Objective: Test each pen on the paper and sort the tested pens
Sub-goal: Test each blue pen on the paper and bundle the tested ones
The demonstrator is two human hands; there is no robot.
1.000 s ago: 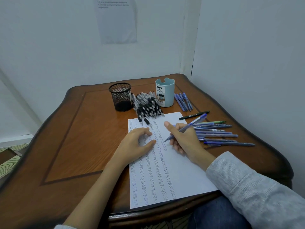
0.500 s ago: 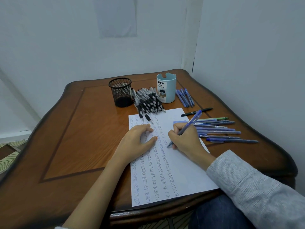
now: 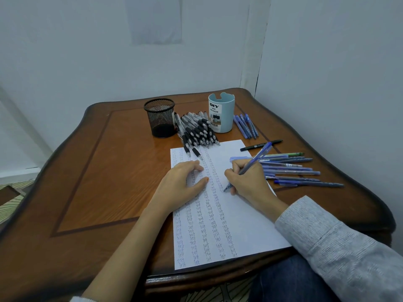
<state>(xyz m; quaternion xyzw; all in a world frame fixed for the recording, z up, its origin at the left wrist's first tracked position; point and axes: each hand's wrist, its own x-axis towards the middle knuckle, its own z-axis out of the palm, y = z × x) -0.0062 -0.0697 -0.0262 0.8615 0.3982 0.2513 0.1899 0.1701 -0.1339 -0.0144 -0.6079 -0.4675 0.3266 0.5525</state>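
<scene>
A white sheet of paper (image 3: pixel 246 227) with several columns of the handwritten word "test" lies on the wooden table (image 3: pixel 104 171). My right hand (image 3: pixel 248 182) grips a blue pen (image 3: pixel 259 155) in a writing hold, its tip touching the paper near the sheet's middle. My left hand (image 3: pixel 181 184) rests on the paper's left part, fingers slightly bent, holding nothing. A pile of black-grip pens (image 3: pixel 197 131) lies at the paper's top edge. Several blue pens (image 3: pixel 292 171) lie spread to the right of the paper. A few more blue pens (image 3: pixel 246 126) lie beside the cup.
A black mesh pen cup (image 3: pixel 160 117) and a light blue desk organizer cup (image 3: pixel 221 113) stand at the back of the table. A black pen (image 3: pixel 261 145) lies alone near the paper's top right corner. Walls close in behind and on the right.
My right hand turned the blue pen from a raised, flatter angle down into a writing hold, and its tip came down onto the paper. The left hand stayed on the sheet.
</scene>
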